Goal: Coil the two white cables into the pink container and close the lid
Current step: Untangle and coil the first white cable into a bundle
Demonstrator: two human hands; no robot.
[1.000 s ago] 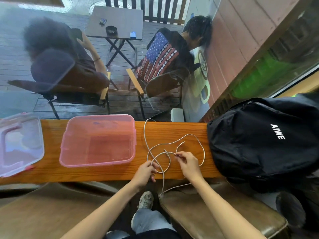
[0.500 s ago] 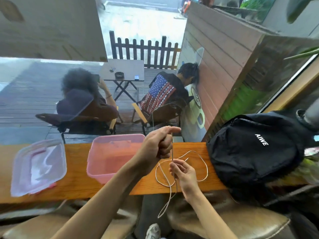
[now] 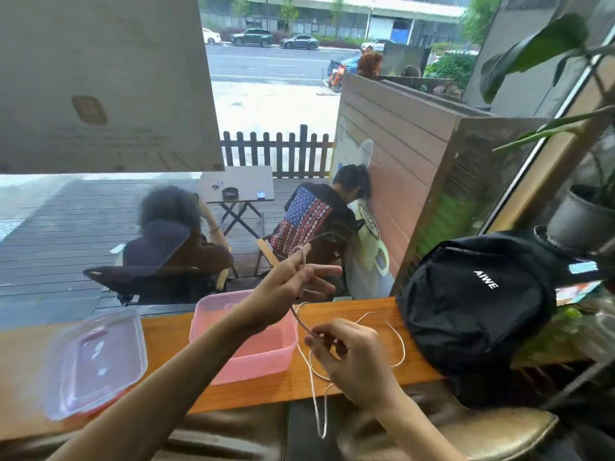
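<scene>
Here the left hand [image 3: 293, 277] pinched a white cable [image 3: 396, 347] above the pink container [image 3: 253, 357]. The right hand [image 3: 349, 357] gripped it lower, over the table [image 3: 166, 331].

hands: 2 | white cable [image 3: 397, 341]: 1 traceable | pink container [image 3: 266, 352]: 1 | lid [image 3: 96, 361]: 1 | backpack [image 3: 476, 304]: 1

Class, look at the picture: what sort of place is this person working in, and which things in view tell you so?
Probably a cafe window seat. A narrow wooden counter runs along a big window, which looks onto a deck with two people seated at a folding table, and a street with parked cars beyond.
</scene>
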